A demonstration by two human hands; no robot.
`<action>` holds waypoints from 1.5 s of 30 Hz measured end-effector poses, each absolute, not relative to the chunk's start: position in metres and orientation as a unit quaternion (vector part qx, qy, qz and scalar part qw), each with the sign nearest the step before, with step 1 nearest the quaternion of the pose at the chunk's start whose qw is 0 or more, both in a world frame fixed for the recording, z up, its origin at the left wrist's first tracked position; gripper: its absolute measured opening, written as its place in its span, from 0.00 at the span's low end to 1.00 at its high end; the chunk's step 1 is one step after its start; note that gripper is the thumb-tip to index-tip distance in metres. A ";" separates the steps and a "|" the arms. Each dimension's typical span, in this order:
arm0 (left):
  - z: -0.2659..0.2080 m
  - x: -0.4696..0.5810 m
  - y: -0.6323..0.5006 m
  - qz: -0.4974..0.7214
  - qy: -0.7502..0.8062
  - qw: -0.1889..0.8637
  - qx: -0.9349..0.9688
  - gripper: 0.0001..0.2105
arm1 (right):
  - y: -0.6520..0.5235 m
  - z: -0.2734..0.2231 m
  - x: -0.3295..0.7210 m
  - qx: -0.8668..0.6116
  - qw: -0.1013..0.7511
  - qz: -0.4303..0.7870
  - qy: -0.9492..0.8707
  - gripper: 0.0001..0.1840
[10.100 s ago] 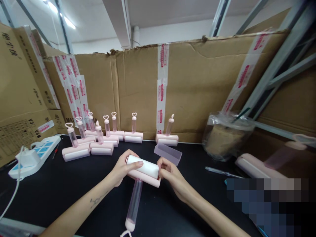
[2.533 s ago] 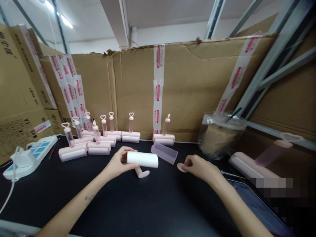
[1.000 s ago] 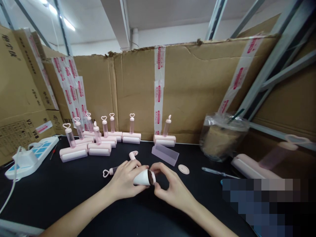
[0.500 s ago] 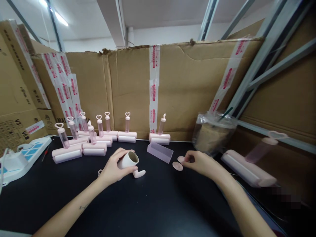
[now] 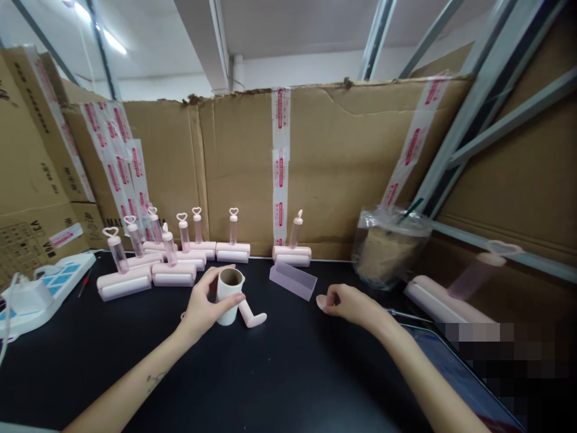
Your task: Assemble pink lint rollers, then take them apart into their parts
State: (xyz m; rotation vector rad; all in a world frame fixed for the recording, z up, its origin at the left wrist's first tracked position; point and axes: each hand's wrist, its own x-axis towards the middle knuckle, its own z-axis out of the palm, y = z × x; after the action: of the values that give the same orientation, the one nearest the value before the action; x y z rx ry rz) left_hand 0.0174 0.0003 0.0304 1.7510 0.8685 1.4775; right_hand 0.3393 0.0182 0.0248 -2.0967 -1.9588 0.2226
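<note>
My left hand (image 5: pixel 205 300) is wrapped around a white lint roller refill roll (image 5: pixel 228 310), which is upright with its hollow end facing up. Behind and to the right of the roll, a pink bent arm piece (image 5: pixel 253 317) lies on the table. The thumb and fingers of my right hand (image 5: pixel 345 302) are closed on a pale pink disc (image 5: pixel 321 302). Whether a second disc sits under these fingers is hidden. Between my hands, farther back, rests a translucent purple cover (image 5: pixel 294 281).
Several assembled pink lint rollers (image 5: pixel 174 273) stand along the back left, one more (image 5: pixel 292 255) behind the cover. To the right are a bagged drink cup (image 5: pixel 390 246), a blurred larger lint roller (image 5: pixel 455 304) and a tablet (image 5: pixel 451 367). A power strip (image 5: pixel 58 282) lies left.
The roll in my left hand has gone from tilted to upright and lower. My right hand has shifted slightly left onto the nearer disc; the second disc no longer shows.
</note>
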 end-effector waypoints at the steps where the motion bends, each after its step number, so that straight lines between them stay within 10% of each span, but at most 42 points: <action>1: 0.031 0.019 0.000 0.578 0.327 0.367 0.652 0.22 | 0.018 0.025 0.339 -0.718 0.139 0.074 -0.678 0.08; 11: 0.044 0.013 0.004 0.623 0.301 0.487 0.533 0.24 | -0.002 0.060 0.329 -0.661 0.291 -0.003 -0.691 0.09; 19: 0.027 0.030 -0.009 0.538 0.271 0.591 0.536 0.18 | -0.044 0.031 0.220 -0.387 0.399 0.361 -0.749 0.23; 27: 0.017 0.034 0.000 0.535 0.248 0.598 0.543 0.19 | -0.027 0.022 0.224 -0.399 0.505 0.382 -0.663 0.16; 33: 0.024 0.040 -0.011 0.520 0.230 0.589 0.574 0.18 | -0.030 0.022 0.223 -0.342 0.468 0.465 -0.670 0.30; 39: 0.020 0.037 -0.010 0.487 0.256 0.501 0.668 0.13 | -0.023 0.038 0.224 -0.366 0.450 0.413 -0.702 0.22; 45: 0.015 0.014 0.015 0.392 0.391 0.188 0.811 0.06 | 0.031 0.082 0.284 -0.527 0.526 0.124 -0.656 0.24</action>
State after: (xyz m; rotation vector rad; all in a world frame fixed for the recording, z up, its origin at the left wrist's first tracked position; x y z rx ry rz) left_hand 0.0136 0.0146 0.0148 2.2826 1.1006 1.1030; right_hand 0.2836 0.0306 0.0821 -1.2603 -1.5683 0.2977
